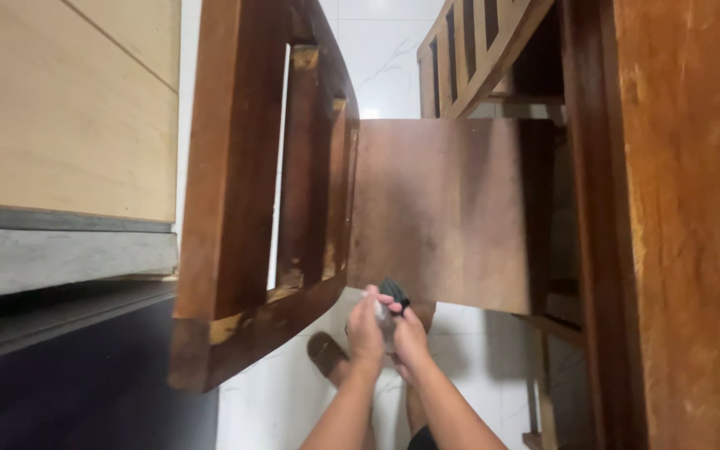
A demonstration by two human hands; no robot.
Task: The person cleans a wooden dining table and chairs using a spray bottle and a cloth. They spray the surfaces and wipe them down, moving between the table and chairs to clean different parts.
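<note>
The floor (285, 408) is white marble-look tile with faint grey veins. A dark wooden chair (452, 208) stands on it at centre, and a sandalled foot (327, 354) rests at six o'clock.

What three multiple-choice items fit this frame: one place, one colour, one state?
1. Where are the hands relative to the wooden chair seat?
A. just below its near edge
B. on top of it
C. behind the backrest

2. What colour is the floor?
A. black
B. white
C. green

3. How is the small dark-capped object held?
A. lying on the floor
B. in one hand
C. between both hands

Answers:
1 A: left hand and right hand sit under the chair seat edge.
2 B: the floor is white tile.
3 C: both hands close around the dark-capped object.
</note>
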